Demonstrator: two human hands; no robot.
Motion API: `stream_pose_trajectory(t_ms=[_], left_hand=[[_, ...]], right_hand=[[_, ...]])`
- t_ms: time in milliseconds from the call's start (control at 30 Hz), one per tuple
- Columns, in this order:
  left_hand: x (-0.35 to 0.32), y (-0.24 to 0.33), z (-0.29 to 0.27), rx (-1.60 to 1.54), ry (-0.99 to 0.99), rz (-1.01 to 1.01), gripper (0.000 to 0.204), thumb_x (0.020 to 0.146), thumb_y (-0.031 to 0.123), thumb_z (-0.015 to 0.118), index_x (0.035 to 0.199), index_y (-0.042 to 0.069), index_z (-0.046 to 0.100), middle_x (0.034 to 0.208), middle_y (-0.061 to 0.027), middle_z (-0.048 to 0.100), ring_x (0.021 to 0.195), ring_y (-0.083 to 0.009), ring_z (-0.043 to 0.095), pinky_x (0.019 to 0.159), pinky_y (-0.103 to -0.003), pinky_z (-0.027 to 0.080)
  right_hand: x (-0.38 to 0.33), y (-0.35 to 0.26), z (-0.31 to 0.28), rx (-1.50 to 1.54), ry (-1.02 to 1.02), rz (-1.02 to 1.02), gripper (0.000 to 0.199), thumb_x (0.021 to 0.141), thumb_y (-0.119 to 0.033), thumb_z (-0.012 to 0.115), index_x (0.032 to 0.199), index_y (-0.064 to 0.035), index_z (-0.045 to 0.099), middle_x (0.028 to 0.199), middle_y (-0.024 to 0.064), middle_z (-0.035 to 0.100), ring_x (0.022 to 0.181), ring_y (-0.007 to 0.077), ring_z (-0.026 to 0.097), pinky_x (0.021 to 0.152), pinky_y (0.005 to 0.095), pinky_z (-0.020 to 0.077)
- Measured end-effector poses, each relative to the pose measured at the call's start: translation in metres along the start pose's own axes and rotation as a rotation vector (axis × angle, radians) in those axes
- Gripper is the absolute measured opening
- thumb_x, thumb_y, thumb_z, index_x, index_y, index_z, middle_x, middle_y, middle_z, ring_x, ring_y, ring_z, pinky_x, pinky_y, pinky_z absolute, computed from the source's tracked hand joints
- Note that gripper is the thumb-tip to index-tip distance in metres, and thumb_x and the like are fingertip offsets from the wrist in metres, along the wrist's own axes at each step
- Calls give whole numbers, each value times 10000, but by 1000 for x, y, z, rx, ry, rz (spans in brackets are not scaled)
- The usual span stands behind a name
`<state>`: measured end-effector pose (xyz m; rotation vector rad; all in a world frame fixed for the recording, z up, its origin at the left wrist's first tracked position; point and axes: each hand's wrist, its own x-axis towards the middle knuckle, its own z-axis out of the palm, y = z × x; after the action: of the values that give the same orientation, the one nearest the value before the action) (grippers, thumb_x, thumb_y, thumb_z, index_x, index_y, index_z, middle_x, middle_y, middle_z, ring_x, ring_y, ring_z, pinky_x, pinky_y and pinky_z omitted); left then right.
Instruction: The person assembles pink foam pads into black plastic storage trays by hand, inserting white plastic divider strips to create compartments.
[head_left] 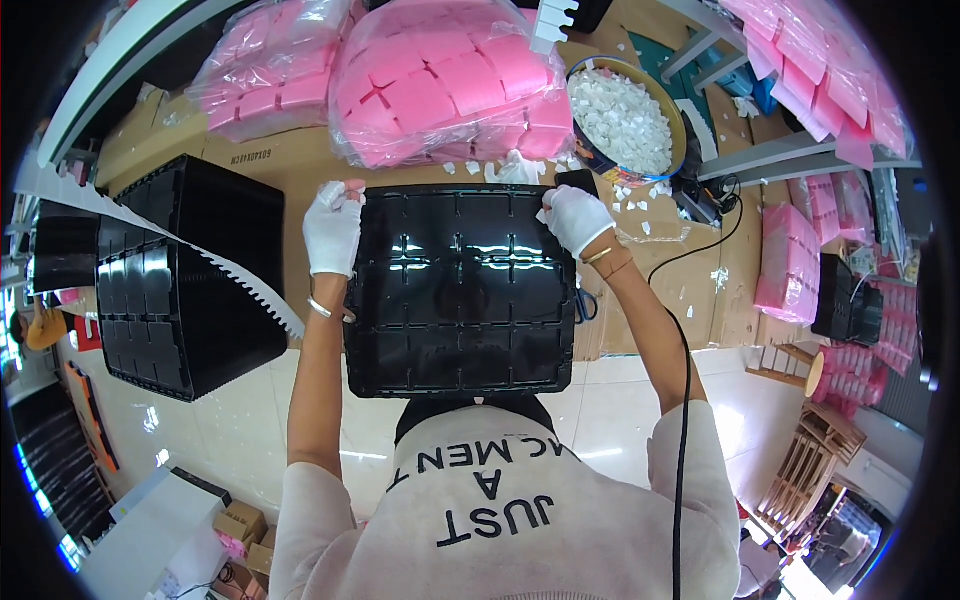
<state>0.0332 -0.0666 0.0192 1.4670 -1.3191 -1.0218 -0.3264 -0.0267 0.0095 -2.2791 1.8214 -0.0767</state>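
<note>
A shiny black plastic tray (460, 290), divided into compartments by ridges, lies in front of my body. Its near edge reaches past the worktable's front edge. My left hand (333, 228), in a white glove with bare fingertips, is closed on the tray's far left corner. At the far right corner my right hand (580, 220), gloved the same way, grips the rim. Blue-handled scissors (587, 305) lie beside the tray's right side, and a black flat object (577, 182) sits just beyond my right hand.
A tall stack of black trays (190, 285) stands on the left, with a white toothed strip (215, 258) across it. Bagged pink foam pieces (450, 85) fill the back. A round tub (625, 120) holds white scraps. A black cable (684, 400) hangs on the right.
</note>
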Motion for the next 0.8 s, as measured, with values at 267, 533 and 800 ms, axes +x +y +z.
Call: stream_pose_trajectory(t_ms=[267,533,800], left_hand=[[3,-7,-3,-100,-9,35,199,883,-82,546,1012,-21,685,910,-25,616,820,-88,593,789,-201,458],[25,17,-5,-38,43,38,210,875,-73,539,1013,-29,691,894,-23,601,814,-105,597,776,-214,458],[88,-23,-4,264,140,255,245,863,22,585,1075,38,707,965,-116,689,748,-176,623,706,-274,497]], right_hand=[[1,-30,23,-324,140,76,76,822,-120,611,804,-89,678,820,130,672,773,251,709,592,380,586],[-23,-14,-5,425,424,177,123,832,-228,683,813,-107,698,825,121,688,772,295,673,697,395,536],[26,186,-2,-37,305,681,317,877,-336,570,1007,-86,718,976,215,704,911,395,684,815,488,546]])
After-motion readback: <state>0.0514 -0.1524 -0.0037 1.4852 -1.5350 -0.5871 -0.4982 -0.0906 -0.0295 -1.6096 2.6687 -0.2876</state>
